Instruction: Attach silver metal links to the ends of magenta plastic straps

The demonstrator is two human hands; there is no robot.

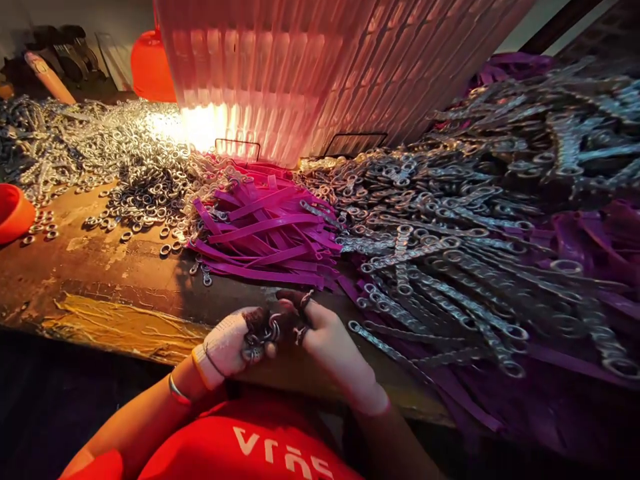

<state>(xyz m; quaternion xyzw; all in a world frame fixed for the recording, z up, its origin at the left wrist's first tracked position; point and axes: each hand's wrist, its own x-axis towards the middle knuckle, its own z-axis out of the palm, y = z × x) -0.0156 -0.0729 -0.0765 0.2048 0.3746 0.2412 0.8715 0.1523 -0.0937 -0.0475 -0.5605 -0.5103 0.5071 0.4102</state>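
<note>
My left hand (pixel 227 347), in a white glove with dark fingertips, is closed on several small metal rings (pixel 273 327). Close by on the right, my right hand (pixel 333 343) is gloved too, its fingers bent around small dark metal pieces (pixel 301 333) whose exact kind I cannot make out. Both hands are raised in front of the bench edge, fingertips close together. Just beyond them lies a heap of magenta strips (pixel 270 227). Loose metal rings (pixel 150 190) are piled to its left, and metal straps with ringed ends (pixel 425 267) spread to its right.
The worn wooden bench (pixel 125 267) has a yellowish torn covering (pixel 125 323) along its front edge. A ribbed translucent panel (pixel 300 80) stands behind the heaps. An orange cup-like container (pixel 13 213) is at far left; a red-orange lamp shade (pixel 153 67) hangs above the rings.
</note>
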